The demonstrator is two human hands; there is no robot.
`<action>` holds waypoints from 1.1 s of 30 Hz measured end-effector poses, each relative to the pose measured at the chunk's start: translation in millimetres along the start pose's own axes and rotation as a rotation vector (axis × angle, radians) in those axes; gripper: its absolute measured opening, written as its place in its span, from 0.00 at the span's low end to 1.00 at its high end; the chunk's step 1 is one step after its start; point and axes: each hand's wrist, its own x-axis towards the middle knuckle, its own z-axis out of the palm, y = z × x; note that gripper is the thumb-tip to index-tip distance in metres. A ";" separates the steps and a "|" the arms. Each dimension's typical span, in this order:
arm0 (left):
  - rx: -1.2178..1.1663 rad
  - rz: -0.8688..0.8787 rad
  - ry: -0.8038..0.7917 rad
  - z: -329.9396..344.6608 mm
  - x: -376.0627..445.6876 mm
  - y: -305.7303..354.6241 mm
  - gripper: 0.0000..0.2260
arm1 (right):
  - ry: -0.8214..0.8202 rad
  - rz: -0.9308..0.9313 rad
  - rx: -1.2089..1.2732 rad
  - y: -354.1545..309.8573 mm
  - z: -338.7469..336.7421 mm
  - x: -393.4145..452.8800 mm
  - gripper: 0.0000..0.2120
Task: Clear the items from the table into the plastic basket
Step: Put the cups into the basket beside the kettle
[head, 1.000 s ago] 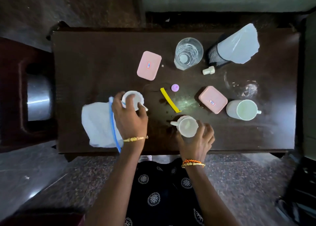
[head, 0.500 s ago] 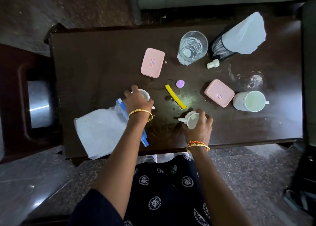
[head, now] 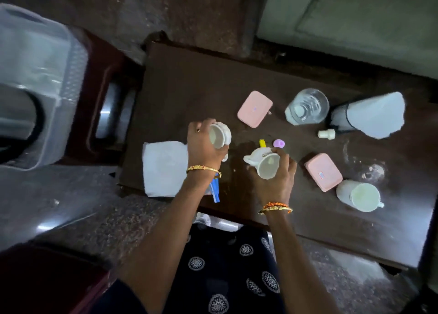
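Observation:
My left hand (head: pixel 203 147) grips a small white cup (head: pixel 220 137), tilted, just above the dark wooden table (head: pixel 184 86). My right hand (head: pixel 275 178) grips a second white cup (head: pixel 265 163), also lifted and tilted, its handle pointing left. On the table lie two pink boxes (head: pixel 254 108) (head: pixel 323 171), a yellow strip (head: pixel 262 143) partly hidden by the cup, a purple cap (head: pixel 278 143), a glass tumbler (head: pixel 307 109), a white mug (head: pixel 359 195) and a white zip bag (head: pixel 164 169). The clear plastic basket (head: pixel 42 81) stands on a stool at far left.
A mesh holder with white paper (head: pixel 369 114) and a small white stopper (head: pixel 326 133) sit at the table's back right. A clear glass lid (head: pixel 365 164) lies near the mug. The dark red stool (head: pixel 111 81) lies between table and basket.
Both hands have lifted their cups off the table and tilted them. The view has swung left, bringing the plastic basket into sight.

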 end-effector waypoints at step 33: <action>-0.081 -0.255 0.521 -309.7 297.5 -246.4 0.24 | -0.542 -1.167 -0.591 -382.2 398.2 70.0 0.34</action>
